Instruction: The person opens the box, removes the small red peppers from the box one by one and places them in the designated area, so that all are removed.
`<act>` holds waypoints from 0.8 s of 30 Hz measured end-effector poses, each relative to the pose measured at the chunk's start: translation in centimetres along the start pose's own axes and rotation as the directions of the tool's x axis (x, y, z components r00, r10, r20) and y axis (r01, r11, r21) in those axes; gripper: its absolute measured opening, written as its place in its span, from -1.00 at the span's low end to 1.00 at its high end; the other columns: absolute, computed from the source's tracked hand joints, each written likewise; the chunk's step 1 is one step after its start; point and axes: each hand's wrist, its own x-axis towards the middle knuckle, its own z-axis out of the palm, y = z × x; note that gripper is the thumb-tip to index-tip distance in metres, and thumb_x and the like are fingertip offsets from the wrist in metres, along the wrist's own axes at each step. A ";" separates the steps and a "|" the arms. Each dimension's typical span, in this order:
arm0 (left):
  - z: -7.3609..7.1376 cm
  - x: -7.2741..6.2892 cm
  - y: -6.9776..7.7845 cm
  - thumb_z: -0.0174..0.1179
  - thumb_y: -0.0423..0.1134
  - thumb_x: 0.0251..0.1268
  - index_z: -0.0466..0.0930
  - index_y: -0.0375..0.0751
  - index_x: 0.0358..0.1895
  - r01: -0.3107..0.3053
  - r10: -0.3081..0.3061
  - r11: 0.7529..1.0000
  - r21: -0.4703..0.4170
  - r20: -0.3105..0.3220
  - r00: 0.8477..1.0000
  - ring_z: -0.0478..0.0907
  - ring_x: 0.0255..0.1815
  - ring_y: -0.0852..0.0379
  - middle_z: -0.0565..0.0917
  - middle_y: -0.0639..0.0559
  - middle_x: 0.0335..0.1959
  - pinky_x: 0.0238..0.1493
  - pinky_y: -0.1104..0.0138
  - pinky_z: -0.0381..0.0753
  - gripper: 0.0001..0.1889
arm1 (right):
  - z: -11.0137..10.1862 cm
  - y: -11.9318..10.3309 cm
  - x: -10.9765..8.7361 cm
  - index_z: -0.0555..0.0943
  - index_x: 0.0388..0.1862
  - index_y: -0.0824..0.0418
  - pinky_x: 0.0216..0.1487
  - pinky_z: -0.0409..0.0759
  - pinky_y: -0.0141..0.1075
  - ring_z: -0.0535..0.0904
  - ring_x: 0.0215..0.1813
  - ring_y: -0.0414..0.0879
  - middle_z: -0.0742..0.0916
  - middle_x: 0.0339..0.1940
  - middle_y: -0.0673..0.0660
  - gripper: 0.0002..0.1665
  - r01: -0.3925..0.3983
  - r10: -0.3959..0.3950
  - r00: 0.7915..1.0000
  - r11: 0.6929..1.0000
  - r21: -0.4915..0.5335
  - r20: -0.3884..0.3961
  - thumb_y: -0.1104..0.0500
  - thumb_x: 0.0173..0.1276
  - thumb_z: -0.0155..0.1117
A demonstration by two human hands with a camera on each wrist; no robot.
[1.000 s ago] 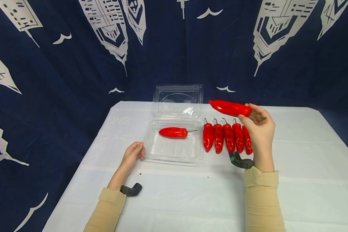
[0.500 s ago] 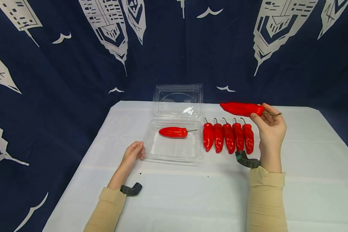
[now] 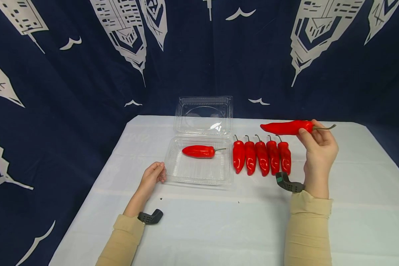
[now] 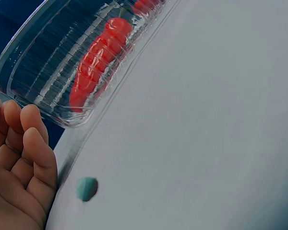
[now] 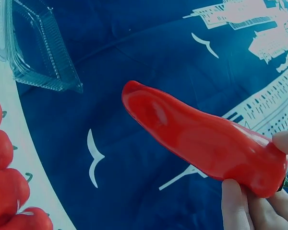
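My right hand [image 3: 320,147] pinches a long red pepper [image 3: 284,128] near its stem end and holds it in the air, tip pointing left. In the right wrist view the pepper [image 5: 197,136] lies between thumb and fingers. A clear plastic clamshell container [image 3: 199,177] stands with its lid [image 3: 203,127] raised at the back. One red pepper [image 3: 198,152] lies crosswise inside, stem to the right. With curled fingers my left hand [image 3: 152,173] grips the container's left rim; the left wrist view shows the fingertips [image 4: 31,115] at its corner.
Right of the container, several red peppers [image 3: 262,159] lie in a row, stems away from me. White cloth [image 3: 199,225] covers the table, and a dark blue patterned curtain [image 3: 199,55] hangs behind it. Small dark specks lie on the cloth in front.
My right hand has moved to the right with the pepper, away from the container, uncovering the last pepper of the row. My left hand has stayed at the container.
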 end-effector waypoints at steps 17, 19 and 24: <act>0.0 0.0 0.0 -0.07 -0.14 0.49 0.34 -0.32 -0.34 0.010 -0.010 1.000 0.002 -0.001 1.000 0.36 -0.54 0.20 0.40 -0.03 -0.50 -0.50 0.45 0.42 -0.71 | -1.1 0.2 0.9 0.63 -0.01 0.25 -0.23 0.57 -0.46 0.57 0.00 -0.06 0.62 0.02 0.21 -0.49 -0.055 0.056 0.994 0.998 0.009 -0.094 0.26 -0.01 0.53; 0.0 0.0 0.0 -0.07 -0.14 0.49 0.34 -0.32 -0.34 0.008 -0.008 1.000 -0.001 -0.001 1.000 0.36 -0.55 0.21 0.40 -0.03 -0.50 -0.50 0.45 0.42 -0.71 | -1.2 0.3 1.0 0.64 -0.03 0.25 -0.25 0.58 -0.46 0.57 -0.01 -0.06 0.62 0.01 0.21 -0.50 -0.059 0.061 0.993 0.998 0.022 -0.105 0.28 -0.01 0.53; 0.0 0.0 0.1 -0.09 -0.16 0.50 0.34 -0.31 -0.33 0.010 -0.009 1.000 -0.004 0.006 1.000 0.36 -0.54 0.20 0.40 -0.01 -0.50 -0.50 0.45 0.43 -0.73 | -1.5 0.4 1.4 0.65 -0.04 0.24 -0.21 0.57 -0.43 0.56 0.00 -0.06 0.63 0.02 0.19 -0.54 -0.074 0.077 0.989 0.997 0.030 -0.130 0.31 0.01 0.50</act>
